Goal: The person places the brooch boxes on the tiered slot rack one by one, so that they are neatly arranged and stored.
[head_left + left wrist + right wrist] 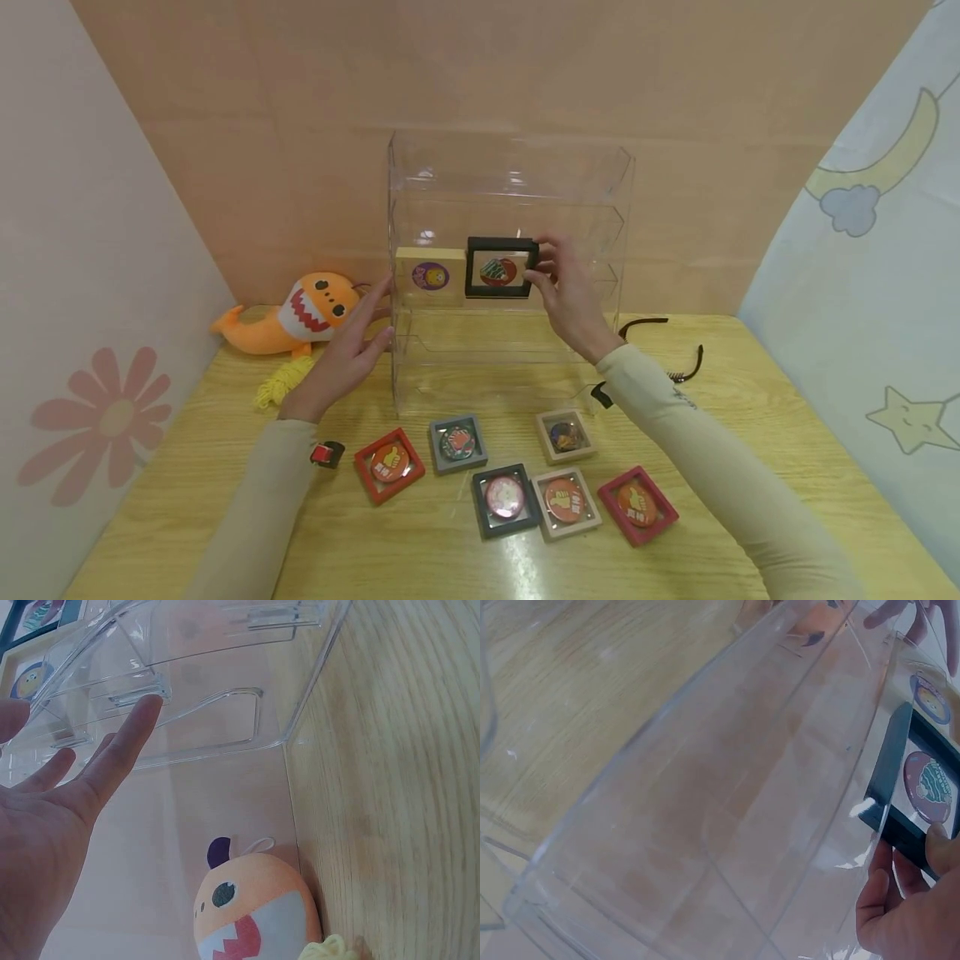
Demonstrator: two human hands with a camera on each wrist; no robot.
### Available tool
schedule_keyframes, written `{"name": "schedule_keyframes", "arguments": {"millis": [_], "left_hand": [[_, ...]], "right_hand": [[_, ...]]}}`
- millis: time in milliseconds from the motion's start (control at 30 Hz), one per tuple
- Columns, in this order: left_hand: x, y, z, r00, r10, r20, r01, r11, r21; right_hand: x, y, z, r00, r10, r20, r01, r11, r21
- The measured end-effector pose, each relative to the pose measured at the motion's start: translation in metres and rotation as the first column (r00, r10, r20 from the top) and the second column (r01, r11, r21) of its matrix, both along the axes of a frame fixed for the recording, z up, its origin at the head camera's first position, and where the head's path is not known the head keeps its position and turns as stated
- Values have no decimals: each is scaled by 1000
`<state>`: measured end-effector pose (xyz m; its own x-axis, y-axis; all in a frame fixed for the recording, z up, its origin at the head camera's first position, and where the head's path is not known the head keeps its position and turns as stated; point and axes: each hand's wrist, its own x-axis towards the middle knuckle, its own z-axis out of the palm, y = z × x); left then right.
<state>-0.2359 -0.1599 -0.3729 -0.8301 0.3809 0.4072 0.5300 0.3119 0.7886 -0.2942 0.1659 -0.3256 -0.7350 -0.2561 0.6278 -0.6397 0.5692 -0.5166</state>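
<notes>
My right hand [572,304] pinches the right edge of a black square display frame [501,268] with a round badge inside. It holds the frame upright at a middle tier of a clear acrylic rack [517,198]. To its left on the same tier stands a cream frame [429,277] with a purple-rimmed badge. At the rack's left side my left hand [341,367] rests with straight, spread fingers. In the right wrist view, thumb and fingers grip a corner of the black frame [891,761].
Several framed badges lie on the table before the rack, among them a red frame [389,466], a grey frame [458,443] and a magenta frame [637,506]. An orange shark plush [300,312] and yellow yarn [285,382] sit left. Dark-armed glasses [686,367] lie right.
</notes>
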Motion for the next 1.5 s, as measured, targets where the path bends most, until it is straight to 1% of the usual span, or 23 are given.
{"name": "schedule_keyframes", "arguments": {"millis": [100,233,467,700,867,967,1100,1267,1367,1500], "left_hand": [[7,3,9,1000,1,5,-1,1000,-6],[9,4,11,1000,3,9,-3,1000,-13],[7,3,9,1000,-1,11,1,1000,-13],[6,3,9,1000,-4,21,5,1000,-8],[6,4,9,1000,-7,18,7,1000,-6],[5,4,10,1000,-4,9,4,1000,-9],[6,3,11,1000,-9,3,9,1000,-5],[6,1,12,1000,-5,3,5,1000,-7],[6,-1,11,1000,1,0,-1,1000,-11],[7,-1,11,1000,-3,-1,3,1000,-4]], "right_hand": [[0,0,-3,1000,0,28,0,1000,-3],[3,0,-5,999,9,52,-8,1000,-10],[2,0,-9,998,20,54,-19,1000,-16],[1,1,-12,1000,24,14,-24,1000,-12],[2,4,-12,1000,31,-2,-31,999,15],[4,5,-10,1000,28,1,-28,999,28],[5,7,-6,1000,10,-2,-10,1000,20],[7,10,4,998,-9,-66,8,1000,-23],[9,12,11,995,3,-100,-8,998,-57],[16,16,19,992,21,-121,-30,997,-76]]}}
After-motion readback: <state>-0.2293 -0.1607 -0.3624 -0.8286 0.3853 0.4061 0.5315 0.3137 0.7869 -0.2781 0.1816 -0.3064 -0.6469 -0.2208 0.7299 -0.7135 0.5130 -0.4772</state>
